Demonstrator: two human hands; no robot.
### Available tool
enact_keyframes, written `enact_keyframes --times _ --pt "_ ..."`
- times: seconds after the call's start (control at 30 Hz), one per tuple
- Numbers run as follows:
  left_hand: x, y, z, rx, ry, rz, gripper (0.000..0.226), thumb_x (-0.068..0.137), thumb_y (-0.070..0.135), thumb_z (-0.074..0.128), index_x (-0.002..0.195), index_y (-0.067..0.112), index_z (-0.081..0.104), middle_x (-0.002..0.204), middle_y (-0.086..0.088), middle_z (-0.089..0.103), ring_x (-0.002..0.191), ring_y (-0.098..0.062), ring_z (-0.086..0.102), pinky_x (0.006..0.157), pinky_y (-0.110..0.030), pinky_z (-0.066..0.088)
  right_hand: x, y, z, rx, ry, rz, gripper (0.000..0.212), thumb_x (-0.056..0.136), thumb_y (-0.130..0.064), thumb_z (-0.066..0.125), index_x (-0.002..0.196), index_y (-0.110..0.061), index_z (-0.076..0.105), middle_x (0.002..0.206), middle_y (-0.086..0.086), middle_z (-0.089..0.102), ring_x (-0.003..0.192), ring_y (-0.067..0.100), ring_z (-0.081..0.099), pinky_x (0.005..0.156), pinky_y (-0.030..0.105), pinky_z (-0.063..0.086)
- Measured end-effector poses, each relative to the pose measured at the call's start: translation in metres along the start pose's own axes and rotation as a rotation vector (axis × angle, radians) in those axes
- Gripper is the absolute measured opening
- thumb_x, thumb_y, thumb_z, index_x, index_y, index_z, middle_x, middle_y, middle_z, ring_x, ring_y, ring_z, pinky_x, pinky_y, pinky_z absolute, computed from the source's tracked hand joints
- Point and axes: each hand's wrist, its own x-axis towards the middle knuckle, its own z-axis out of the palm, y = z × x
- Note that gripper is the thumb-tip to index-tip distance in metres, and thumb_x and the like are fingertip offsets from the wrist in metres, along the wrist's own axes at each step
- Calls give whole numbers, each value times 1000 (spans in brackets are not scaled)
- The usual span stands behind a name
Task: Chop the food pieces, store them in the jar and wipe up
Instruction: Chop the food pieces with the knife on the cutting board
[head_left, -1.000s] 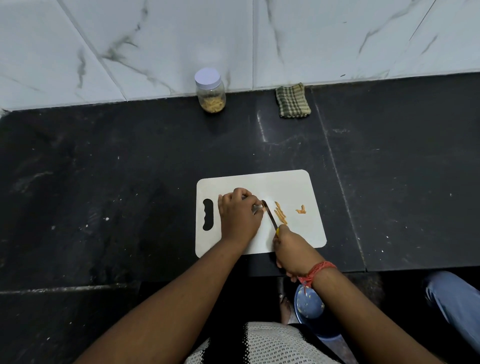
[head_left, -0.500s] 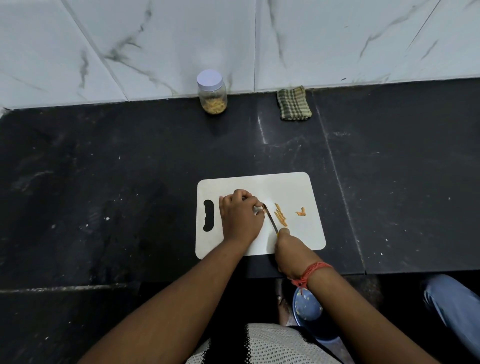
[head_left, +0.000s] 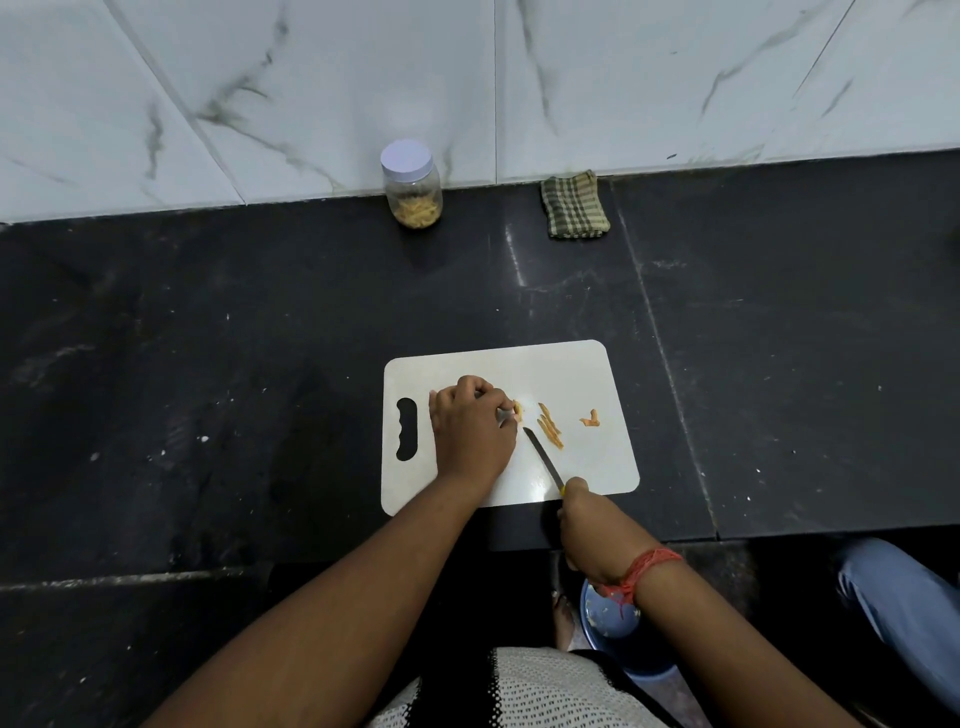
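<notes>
Right now my left hand (head_left: 470, 434) rests on the white cutting board (head_left: 571, 364), fingers curled down with the tips pinching a small pale-orange food piece (head_left: 517, 410) against the surface. My right hand (head_left: 584, 525) sits at the near edge of the board, fingers wrapped round the handle of a knife (head_left: 543, 457); only a sliver of yellow handle shows past my knuckles. The narrow blade angles away from that hand toward my left fingertips, its tip just short of the held piece, and I cannot tell whether the edge touches the board.

Just right of the blade lie several thin orange strips (head_left: 550, 431), grouped close together on the board. Further right of those, apart from them, sits 1 small forked scrap (head_left: 590, 419).

Well beyond both hands, against the marble wall, stands the jar (head_left: 413, 195), upright with its pale lid on and a layer of yellowish cut pieces in the bottom. To the right of it, also at the wall, lies a folded green checked cloth (head_left: 574, 205).

Below my right wrist, which wears a red thread band (head_left: 641, 574), a blue bowl (head_left: 608, 616) sits off the counter's near edge.
</notes>
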Motion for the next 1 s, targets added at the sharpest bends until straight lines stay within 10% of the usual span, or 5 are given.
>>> enact_keyframes --times 0.17,1.0 --pt "-3 1 -5 92 -12 96 18 90 28 66 107 26 71 119 3 58 114 -25 46 114 -52 31 -14 15 -2 357 -39 -41 14 100 -19 34 92 -8 35 62 13 54 31 15 36 39 23 36" --pt "9 11 3 157 24 474 28 95 20 62 121 22 71 113 1 67 107 -24 56 122 -55 22 -10 36 -43 755 157 -83 18 104 -22 36 95 -8 42 57 5 56 32 21 35 38 25 34"
